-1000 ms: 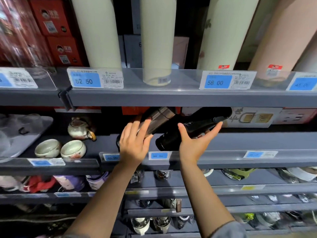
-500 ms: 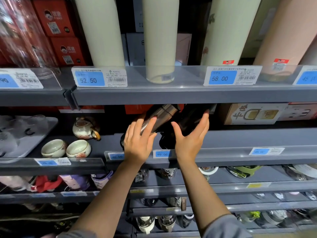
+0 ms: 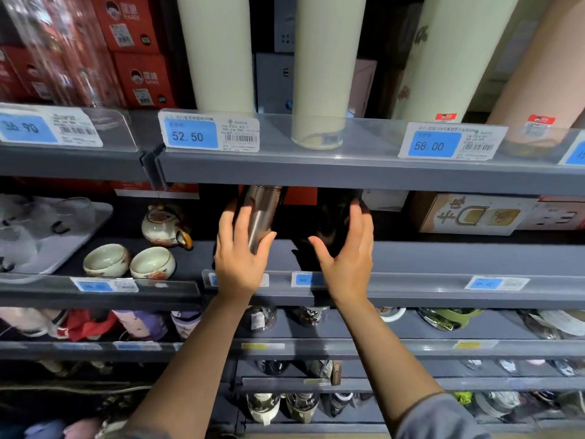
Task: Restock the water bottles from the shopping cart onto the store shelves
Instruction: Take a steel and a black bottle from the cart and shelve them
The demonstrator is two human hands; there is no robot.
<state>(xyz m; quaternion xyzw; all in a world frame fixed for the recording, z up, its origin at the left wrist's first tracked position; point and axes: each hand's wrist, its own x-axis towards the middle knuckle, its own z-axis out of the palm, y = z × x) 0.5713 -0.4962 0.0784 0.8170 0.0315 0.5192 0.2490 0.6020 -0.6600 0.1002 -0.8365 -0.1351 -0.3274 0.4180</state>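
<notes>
**Two flasks set upright on the grey shelf**

The left hand wraps its fingers and thumb around a brushed stainless-steel flask, a smooth cylinder standing nearly upright with its top tucked under the shelf above. Just to the right of it, the right hand cups a glossy black flask, thumb spread on its near side and fingers laid up its far side; the dark body is hard to make out in the shadow. Both flasks sit on the matte grey metal shelf, whose clear plastic lip carries a blue price tag below and between the wrists.

Left of the left hand stand a glazed ceramic teapot and two rounded tea cups. Right of the right hand lies a printed cardboard box. Above both hands, tall cream tumblers with straight, smooth walls stand on the upper shelf, beside red cartons.
</notes>
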